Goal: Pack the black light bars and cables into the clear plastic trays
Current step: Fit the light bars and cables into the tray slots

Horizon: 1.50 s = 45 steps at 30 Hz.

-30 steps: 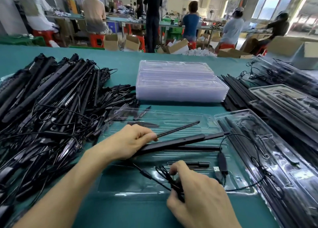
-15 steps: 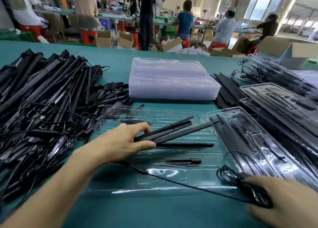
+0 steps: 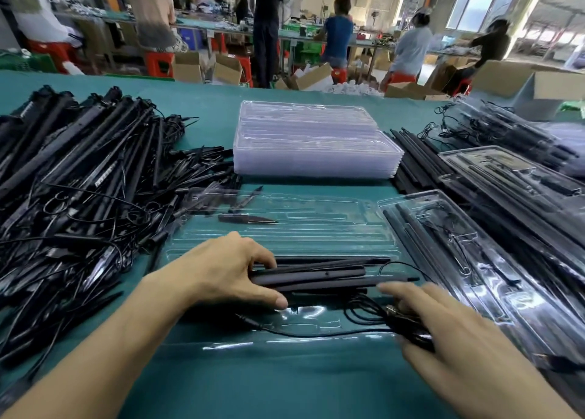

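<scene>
Reaching forward, the left hand (image 3: 221, 273) gripped the black light bars (image 3: 316, 276) on the clear tray (image 3: 316, 228). The right hand (image 3: 468, 346) held the bunched cable (image 3: 408, 325) beside them. Since before, the bars had dropped flat and the right hand had come closer.

two hands (image 3: 221, 269) (image 3: 462, 336), one stack of trays (image 3: 316, 152)

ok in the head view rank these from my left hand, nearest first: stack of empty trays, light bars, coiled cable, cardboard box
1. light bars, gripped by the left hand
2. coiled cable, to the right, held by the right hand
3. stack of empty trays, straight ahead
4. cardboard box, far back right
</scene>
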Each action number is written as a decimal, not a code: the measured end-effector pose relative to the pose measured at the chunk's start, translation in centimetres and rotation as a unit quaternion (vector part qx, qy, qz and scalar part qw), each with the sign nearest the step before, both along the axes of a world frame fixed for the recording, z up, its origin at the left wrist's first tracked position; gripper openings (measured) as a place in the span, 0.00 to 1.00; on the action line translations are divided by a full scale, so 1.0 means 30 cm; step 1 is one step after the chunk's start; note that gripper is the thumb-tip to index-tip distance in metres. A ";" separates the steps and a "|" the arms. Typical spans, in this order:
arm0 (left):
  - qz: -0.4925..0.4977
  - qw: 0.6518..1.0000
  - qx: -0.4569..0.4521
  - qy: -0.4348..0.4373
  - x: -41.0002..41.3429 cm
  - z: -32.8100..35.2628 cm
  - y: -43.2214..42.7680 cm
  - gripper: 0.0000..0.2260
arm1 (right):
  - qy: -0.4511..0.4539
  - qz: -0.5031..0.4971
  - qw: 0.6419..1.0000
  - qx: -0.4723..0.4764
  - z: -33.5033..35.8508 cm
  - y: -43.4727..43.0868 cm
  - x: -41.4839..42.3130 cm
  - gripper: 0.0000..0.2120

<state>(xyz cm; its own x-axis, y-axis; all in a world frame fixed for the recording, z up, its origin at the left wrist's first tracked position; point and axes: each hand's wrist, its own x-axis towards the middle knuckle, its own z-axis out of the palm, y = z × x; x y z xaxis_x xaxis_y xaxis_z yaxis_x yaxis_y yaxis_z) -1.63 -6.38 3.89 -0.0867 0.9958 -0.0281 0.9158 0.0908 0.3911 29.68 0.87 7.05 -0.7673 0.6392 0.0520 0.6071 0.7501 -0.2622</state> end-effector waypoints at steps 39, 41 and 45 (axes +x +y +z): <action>-0.053 0.998 0.001 0.041 0.058 0.028 0.001 0.32 | -0.053 -0.063 0.996 -0.017 0.034 -0.106 -0.098 0.28; -0.048 0.996 0.017 0.068 0.051 0.011 0.006 0.35 | -0.030 -0.073 0.997 0.001 0.002 -0.081 -0.106 0.27; -0.042 0.993 0.022 0.107 0.036 -0.013 0.011 0.35 | -0.053 -0.096 0.994 0.003 -0.045 -0.040 -0.114 0.17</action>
